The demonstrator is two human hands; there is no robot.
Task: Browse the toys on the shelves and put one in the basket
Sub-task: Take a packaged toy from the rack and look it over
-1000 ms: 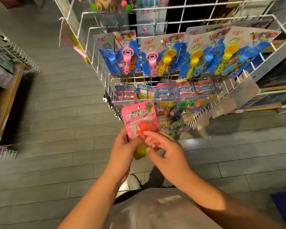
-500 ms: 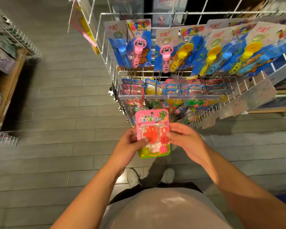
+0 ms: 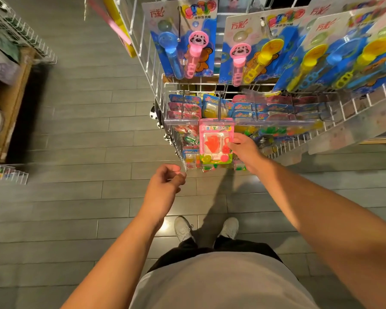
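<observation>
A pink blister pack [image 3: 215, 142] with an orange sticky hand and small balls inside is held up against the lower tier of a white wire rack [image 3: 285, 150]. My right hand [image 3: 246, 150] pinches its right edge. My left hand [image 3: 166, 187] hangs apart from the pack, lower left, fingers loosely curled and holding nothing. Similar small packs [image 3: 187, 105] hang on hooks behind it. No basket is in view.
Blue bubble-wand cards [image 3: 185, 41] hang on the rack's upper tier. Another wire shelf [image 3: 20, 36] on a wooden stand stands at the left. Grey plank floor [image 3: 87, 134] lies between the two, and my white shoes [image 3: 206, 228] stand right before the rack.
My left hand has let go of the pink pack and dropped away to the lower left. My right hand alone has carried the pack up against the rack's lower hooks.
</observation>
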